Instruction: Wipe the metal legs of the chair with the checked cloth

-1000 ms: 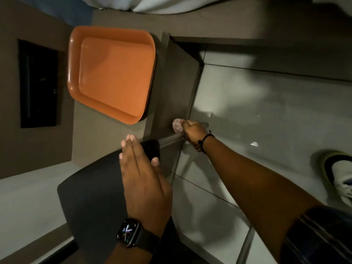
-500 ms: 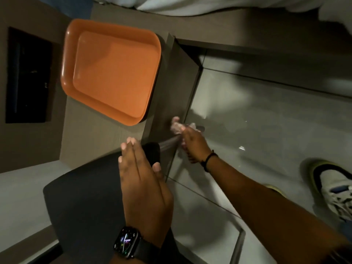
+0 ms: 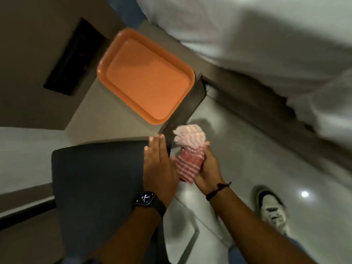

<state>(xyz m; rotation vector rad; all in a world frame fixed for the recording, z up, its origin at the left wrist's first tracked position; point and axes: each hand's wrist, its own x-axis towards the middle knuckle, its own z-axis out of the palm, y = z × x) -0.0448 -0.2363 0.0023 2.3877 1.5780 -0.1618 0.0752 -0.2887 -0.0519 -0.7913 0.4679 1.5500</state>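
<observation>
The right hand is closed around the red-and-white checked cloth, which bunches up above its fingers, just right of the dark chair seat. The left hand lies flat and open on the seat's right edge. Farther away, an orange tray sits on a table. A sneaker stands on the floor, right.

Orange tray lies flat on a grey-brown table top, one corner overhanging the table's edge. Dark rectangular panel on the brown wall, left of the tray. White fabric fills upper right, blurred. Glossy grey tile floor with a light glare spot. White sneaker on the floor, lower right.
</observation>
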